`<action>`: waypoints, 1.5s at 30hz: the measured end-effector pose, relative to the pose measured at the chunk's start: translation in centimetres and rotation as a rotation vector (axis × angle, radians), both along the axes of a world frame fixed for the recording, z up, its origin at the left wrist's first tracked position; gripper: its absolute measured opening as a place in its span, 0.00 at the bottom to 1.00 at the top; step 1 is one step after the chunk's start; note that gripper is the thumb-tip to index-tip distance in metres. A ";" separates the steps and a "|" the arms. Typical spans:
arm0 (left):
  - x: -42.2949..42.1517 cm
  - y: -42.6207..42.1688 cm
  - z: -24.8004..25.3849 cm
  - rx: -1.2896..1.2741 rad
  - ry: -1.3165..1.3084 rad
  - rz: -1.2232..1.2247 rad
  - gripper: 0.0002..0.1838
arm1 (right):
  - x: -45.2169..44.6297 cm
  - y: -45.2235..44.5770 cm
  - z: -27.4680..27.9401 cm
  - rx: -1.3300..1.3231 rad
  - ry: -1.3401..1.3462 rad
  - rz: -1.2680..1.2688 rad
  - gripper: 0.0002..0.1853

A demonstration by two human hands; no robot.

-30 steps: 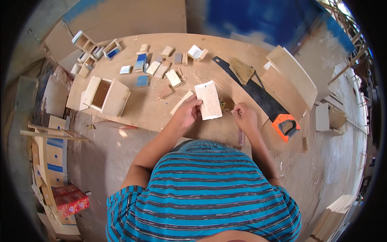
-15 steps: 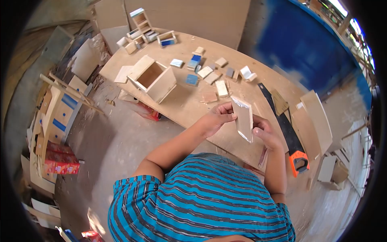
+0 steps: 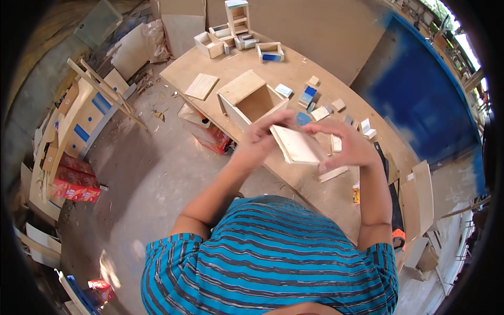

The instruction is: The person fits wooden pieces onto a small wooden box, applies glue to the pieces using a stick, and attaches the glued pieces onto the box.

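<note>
A small pale wooden board (image 3: 296, 145), tilted, is held between my two hands above the table's front edge. My left hand (image 3: 260, 139) grips its left end, fingers slightly blurred. At the board's right end my right hand (image 3: 346, 144) is curved around it, with the thumb at the lower corner and the fingers over the top. Just behind my left hand stands an open wooden box (image 3: 252, 98). Small wooden blocks (image 3: 319, 113), some of them blue, lie beyond my right hand, which partly hides others.
A flat wooden square (image 3: 201, 86) lies on the table (image 3: 181, 73) at the left. Small box frames (image 3: 239, 26) stand at the far end. A saw (image 3: 398, 236) lies at the right, largely behind my right arm. Red boxes (image 3: 76, 178) stand at the far left.
The view has turned, so the table sits further right. The board has gone from upright to a flatter tilt, near the open box. My right hand has come onto the board's right end.
</note>
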State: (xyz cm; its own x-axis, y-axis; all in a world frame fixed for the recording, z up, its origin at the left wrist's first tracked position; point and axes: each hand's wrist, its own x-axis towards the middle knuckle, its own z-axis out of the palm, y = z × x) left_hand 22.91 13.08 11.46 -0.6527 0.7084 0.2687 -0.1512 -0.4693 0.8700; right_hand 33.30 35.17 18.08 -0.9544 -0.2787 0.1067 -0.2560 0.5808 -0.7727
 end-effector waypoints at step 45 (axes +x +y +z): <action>-8.0 -5.5 -6.6 -0.664 0.959 0.618 0.43 | -19.3 0.5 -5.6 0.396 0.109 0.169 0.36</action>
State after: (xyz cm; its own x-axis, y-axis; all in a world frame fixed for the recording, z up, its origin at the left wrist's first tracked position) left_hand 14.88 7.56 4.82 -0.6606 0.5401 0.5214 0.7336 0.3169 0.6012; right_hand 14.00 35.67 12.51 -0.8810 -0.4695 0.0582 -0.4407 0.7695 -0.4622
